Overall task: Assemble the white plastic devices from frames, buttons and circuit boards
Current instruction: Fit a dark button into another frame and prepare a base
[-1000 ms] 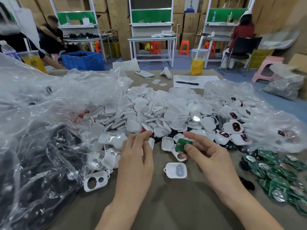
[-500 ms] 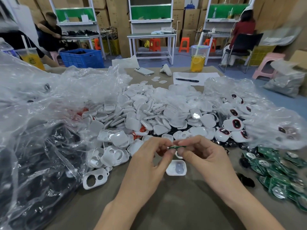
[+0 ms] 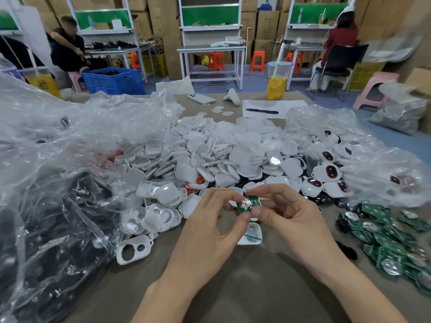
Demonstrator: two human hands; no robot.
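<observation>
In the head view, the green circuit board (image 3: 249,203) sits at the centre of the frame, held up off the desk (image 3: 233,287) between both hands. A second ago the right hand (image 3: 293,220) held it alone while the left hand (image 3: 210,224) hovered over the white parts. Half a second ago both pinched it edge-on. Now it is turned face up, its round metal contact showing. Each grip is narrow, thumb and fingertips closed on opposite edges of the board. Just below the hands a white shell (image 3: 250,234) lies open side up on the desk. The turn looks like orienting the board for seating there, though it has not yet gone in. The spare boards (image 3: 384,236) lie heaped at lower right, and a two-hole frame (image 3: 133,249) lies at lower left.
</observation>
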